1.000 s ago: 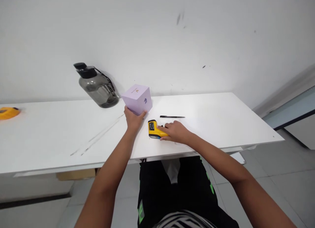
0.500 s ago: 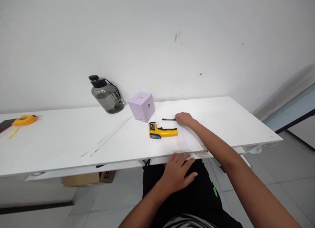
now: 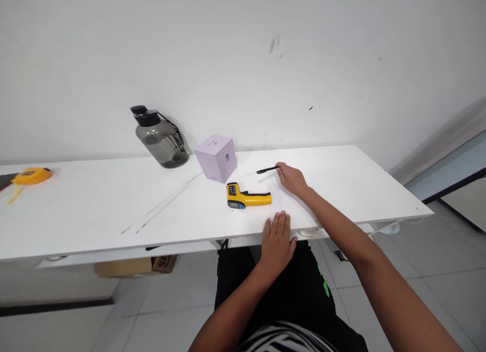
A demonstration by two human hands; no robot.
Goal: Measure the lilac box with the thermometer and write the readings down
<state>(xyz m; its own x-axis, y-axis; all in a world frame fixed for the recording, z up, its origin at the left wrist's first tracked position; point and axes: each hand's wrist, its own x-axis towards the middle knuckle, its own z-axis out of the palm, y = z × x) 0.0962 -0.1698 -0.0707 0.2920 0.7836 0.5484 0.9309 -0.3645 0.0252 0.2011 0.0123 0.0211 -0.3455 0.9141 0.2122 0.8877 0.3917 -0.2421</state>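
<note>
A slim black pen [image 3: 267,169] is pinched at one end in the fingers of my right hand [image 3: 291,179], its free end pointing left just above the white table. My left hand [image 3: 278,239] rests at the table's front edge with its fingers stretched out and holds nothing. Between the pen and my left hand, a yellow and black infrared thermometer gun [image 3: 248,197] lies on its side, handle toward the right. Behind it stands a pale purple cube-shaped box [image 3: 216,159].
A grey see-through water bottle [image 3: 162,142] with a black cap stands near the wall. At the far left lies an orange tape measure [image 3: 32,176]. The white table [image 3: 94,205] meets the wall; a cardboard box [image 3: 125,267] sits beneath it.
My right hand has lifted the pen slightly, and the pen now tilts. My left hand has come forward from over my lap onto the table edge. The view has shifted a little.
</note>
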